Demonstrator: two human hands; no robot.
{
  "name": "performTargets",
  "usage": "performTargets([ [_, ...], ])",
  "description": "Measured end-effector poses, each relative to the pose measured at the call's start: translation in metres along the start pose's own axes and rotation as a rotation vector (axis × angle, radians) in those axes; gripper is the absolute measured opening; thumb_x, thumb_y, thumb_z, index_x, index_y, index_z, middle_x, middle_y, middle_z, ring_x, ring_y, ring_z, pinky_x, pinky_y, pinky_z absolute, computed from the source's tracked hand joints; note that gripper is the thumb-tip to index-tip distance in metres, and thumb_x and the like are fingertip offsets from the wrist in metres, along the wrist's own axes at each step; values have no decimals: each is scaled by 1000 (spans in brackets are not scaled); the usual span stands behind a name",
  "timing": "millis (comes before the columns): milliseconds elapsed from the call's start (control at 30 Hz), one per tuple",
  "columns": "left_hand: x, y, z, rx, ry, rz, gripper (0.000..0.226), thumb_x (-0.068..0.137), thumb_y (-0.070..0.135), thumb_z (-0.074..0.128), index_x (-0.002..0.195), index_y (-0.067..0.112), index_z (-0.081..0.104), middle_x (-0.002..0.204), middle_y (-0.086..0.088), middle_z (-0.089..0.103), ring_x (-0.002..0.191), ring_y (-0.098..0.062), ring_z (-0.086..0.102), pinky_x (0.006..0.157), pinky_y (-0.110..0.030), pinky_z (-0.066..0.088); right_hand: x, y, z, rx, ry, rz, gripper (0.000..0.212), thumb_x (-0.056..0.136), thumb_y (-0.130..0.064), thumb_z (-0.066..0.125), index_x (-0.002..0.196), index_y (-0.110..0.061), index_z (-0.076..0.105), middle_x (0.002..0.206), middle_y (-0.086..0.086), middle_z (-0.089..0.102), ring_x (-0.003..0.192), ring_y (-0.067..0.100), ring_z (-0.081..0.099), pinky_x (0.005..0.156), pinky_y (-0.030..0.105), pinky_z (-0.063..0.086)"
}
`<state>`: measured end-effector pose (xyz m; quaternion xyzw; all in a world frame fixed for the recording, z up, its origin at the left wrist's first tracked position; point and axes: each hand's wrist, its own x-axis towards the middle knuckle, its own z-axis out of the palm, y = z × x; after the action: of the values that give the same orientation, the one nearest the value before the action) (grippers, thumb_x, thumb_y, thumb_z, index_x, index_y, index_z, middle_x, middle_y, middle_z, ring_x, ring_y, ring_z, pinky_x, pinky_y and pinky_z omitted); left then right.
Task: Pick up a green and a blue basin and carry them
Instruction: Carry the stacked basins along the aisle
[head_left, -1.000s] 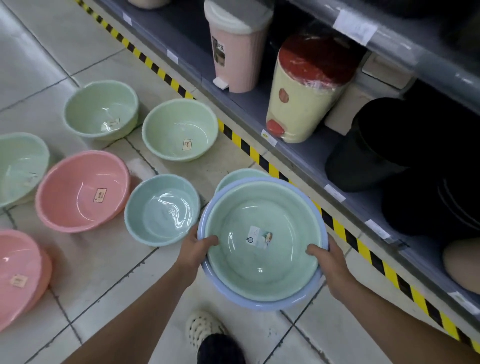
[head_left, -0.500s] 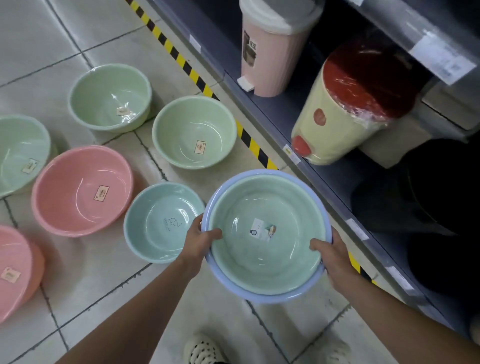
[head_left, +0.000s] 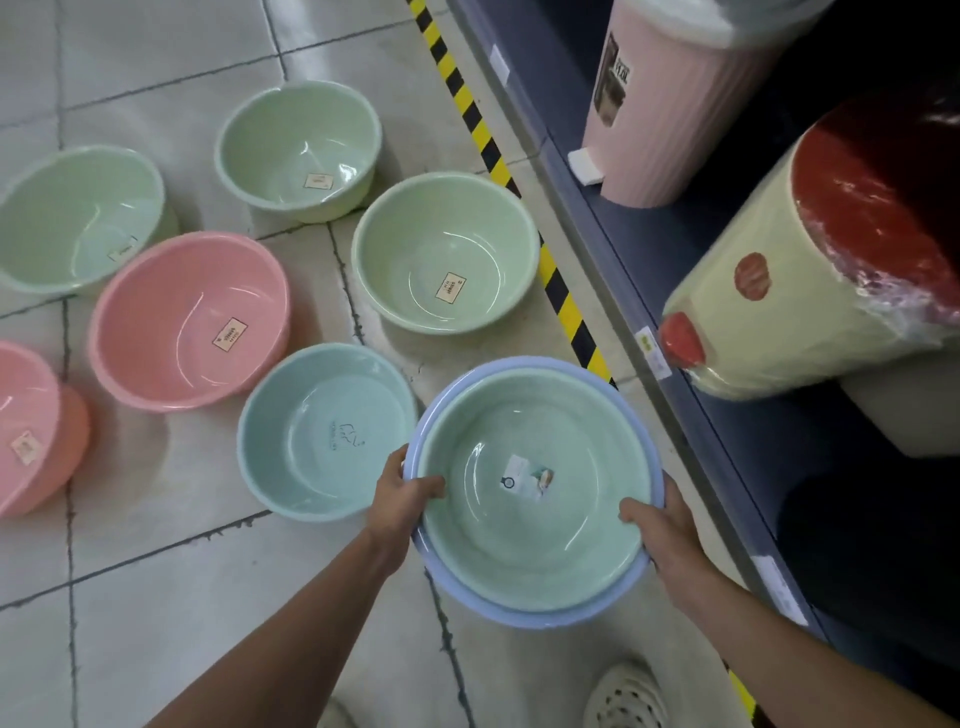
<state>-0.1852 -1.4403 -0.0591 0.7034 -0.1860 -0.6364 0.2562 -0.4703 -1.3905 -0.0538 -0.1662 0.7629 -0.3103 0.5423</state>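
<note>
Floor tiles (head_left: 182, 597) are lying below while the left hand (head_left: 402, 491) and right hand (head_left: 660, 525) are clamping opposite rims of the green basin (head_left: 519, 551) nested in the blue basin (head_left: 519, 617), a stack probably risking clipping the shelf (head_left: 737, 431) just beside the right hand.

Glossy smooth plastic green basin (head_left: 530, 499) and blue basin (head_left: 545, 616); glazed tile floor (head_left: 171, 597).

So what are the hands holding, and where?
A round green plastic basin nested in a blue plastic basin; left hand and right hand grip opposite rim sides.
</note>
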Motion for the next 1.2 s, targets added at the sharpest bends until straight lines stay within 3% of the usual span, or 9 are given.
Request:
performTargets([
  [267, 10, -30, 6, -17, 78, 71, 70, 59, 10, 64, 127, 25, 55, 113, -4, 70, 100, -27, 69, 85, -46, 59, 27, 27, -2, -83, -54, -14, 54, 81, 2, 64, 124, -31, 56, 106, -3, 67, 95, 19, 64, 71, 34, 50],
  [367, 6, -35, 9, 32, 68, 94, 70, 58, 11, 65, 126, 26, 56, 112, -1, 71, 100, -25, 70, 79, -40, 59, 22, 35, -7, -56, -16, -25, 48, 78, 1, 65, 115, -28, 59, 102, -2, 68, 90, 17, 63, 67, 31, 48],
  [533, 2, -48, 16, 32, 39, 98, 60, 58, 9, 63, 115, 28, 63, 105, 2, 74, 92, -19, 72, 73, -33, 57, 16, 48, -16, -58, 47, 1, 46, 56, -19, 63, 100, -32, 60, 99, -2, 68, 88, 20, 64, 69, 33, 49],
  [767, 27, -74, 14, 61, -3, 44, 63, 58, 9, 63, 120, 18, 66, 105, -11, 77, 94, -32, 74, 83, -51, 62, 37, 58, -19, -116, -7, 25, 47, 62, -17, 66, 107, -31, 64, 102, 2, 72, 93, 25, 67, 76, 39, 55],
  [900, 46, -86, 11, 78, -42, 38, 67, 58, 11, 64, 124, 20, 66, 109, -9, 77, 100, -32, 73, 88, -51, 60, 57, 70, -18, -153, -11, 28, 52, 67, -18, 70, 115, -34, 64, 105, -1, 73, 95, 24, 68, 83, 45, 57],
  [1033, 60, -94, 9, 83, -51, 17, 66, 58, 11, 63, 123, 22, 67, 109, -7, 77, 104, -32, 72, 90, -50, 59, 67, 85, -12, -156, 0, 26, 51, 81, -4, 68, 125, -29, 62, 106, -3, 71, 95, 20, 66, 70, 34, 52],
  [1200, 68, -100, 8, 61, -79, 55, 68, 64, 11, 69, 129, 30, 63, 116, -3, 75, 107, -27, 72, 93, -50, 58, 76, 96, -11, -104, 19, 27, 52, 84, -5, 67, 129, -28, 61, 110, -2, 70, 97, 20, 65, 72, 34, 51],
])
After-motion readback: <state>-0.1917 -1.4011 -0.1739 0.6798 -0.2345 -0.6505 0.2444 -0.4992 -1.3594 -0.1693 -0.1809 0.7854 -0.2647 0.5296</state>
